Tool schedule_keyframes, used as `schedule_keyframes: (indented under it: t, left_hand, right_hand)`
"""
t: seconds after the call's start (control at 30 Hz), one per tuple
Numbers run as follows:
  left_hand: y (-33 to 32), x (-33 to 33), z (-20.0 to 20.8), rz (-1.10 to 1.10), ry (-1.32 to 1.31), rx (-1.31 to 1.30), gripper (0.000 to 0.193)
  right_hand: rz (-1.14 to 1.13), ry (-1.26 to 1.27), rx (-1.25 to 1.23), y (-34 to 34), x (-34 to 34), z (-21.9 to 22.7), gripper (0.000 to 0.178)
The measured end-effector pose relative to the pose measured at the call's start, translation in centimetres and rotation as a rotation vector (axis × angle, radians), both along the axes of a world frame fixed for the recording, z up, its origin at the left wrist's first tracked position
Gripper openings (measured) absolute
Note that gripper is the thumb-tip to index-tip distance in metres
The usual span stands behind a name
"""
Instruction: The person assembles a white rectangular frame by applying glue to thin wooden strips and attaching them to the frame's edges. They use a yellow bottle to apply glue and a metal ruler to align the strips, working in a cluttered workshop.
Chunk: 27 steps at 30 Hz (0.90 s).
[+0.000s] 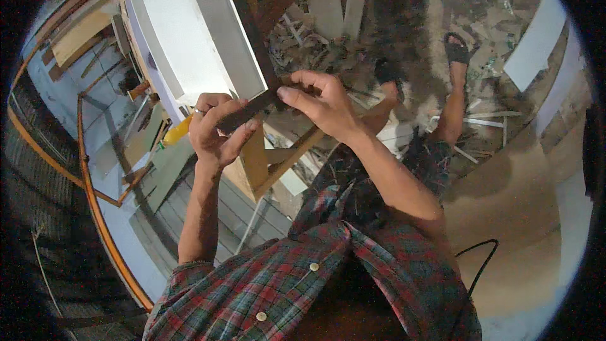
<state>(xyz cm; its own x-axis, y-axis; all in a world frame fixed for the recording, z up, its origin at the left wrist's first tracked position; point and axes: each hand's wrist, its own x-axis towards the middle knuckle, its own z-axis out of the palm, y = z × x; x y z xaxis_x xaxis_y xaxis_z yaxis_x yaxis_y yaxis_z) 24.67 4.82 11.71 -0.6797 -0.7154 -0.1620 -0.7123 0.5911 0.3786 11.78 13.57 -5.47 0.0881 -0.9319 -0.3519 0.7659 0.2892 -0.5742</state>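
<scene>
In the head view, set at eleven o'clock from the centre and running on to the picture's top edge: a long white panel point(183, 31), slanting with its near end toward the middle. Brightest along its broad, smooth middle band; flanked by duller grey-white bands, stepped like shallow ledges; bordered on the right by a thin pale line, then by a dark side. Crossing its near end, a dark strip point(243, 115), flat, narrow and matt. Cannot tell whether joined to the panel or separate.

Toward half past nine, the left hand point(211, 127), ringed on one finger: closed on the dark strip, with thumb below and fingers over the top. Toward one o'clock, the right hand point(325, 106): thumb and forefinger curled narrow at the panel's near right corner. Cannot tell whether pinching or only touching there.

Beside the left hand, toward nine, a yellow bottle point(177, 131). Below the strip, toward half past eight, a wooden frame point(254, 164). Strewn at twelve, wood scraps point(297, 35); at two, a white board point(536, 41); toward half past three, a brown sheet point(511, 215).
</scene>
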Motion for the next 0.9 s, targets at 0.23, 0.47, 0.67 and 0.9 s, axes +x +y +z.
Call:
schedule_keyframes:
  t: [0.23,0.47,0.67,0.9]
  left_hand:
    - [-0.4,1.3,-1.0,-0.146,0.079,-0.098,0.036]
    - [0.0,2.1,-2.1,-0.099,0.190,-0.100,0.039]
    - [-0.5,2.7,-2.3,-0.139,0.198,-0.101,0.039]
    - [-0.2,2.6,-2.6,-0.119,0.221,-0.146,0.041]
  right_hand:
    - [0.055,-0.122,-0.067,-1.0,-0.3,0.4,0.036]
    - [0.093,0.044,-0.071,-0.8,-0.5,0.9,0.026]
    - [-0.140,0.126,-0.149,-0.3,0.7,0.4,0.026]
    - [-0.099,0.027,-0.055,0.3,0.8,0.5,0.038]
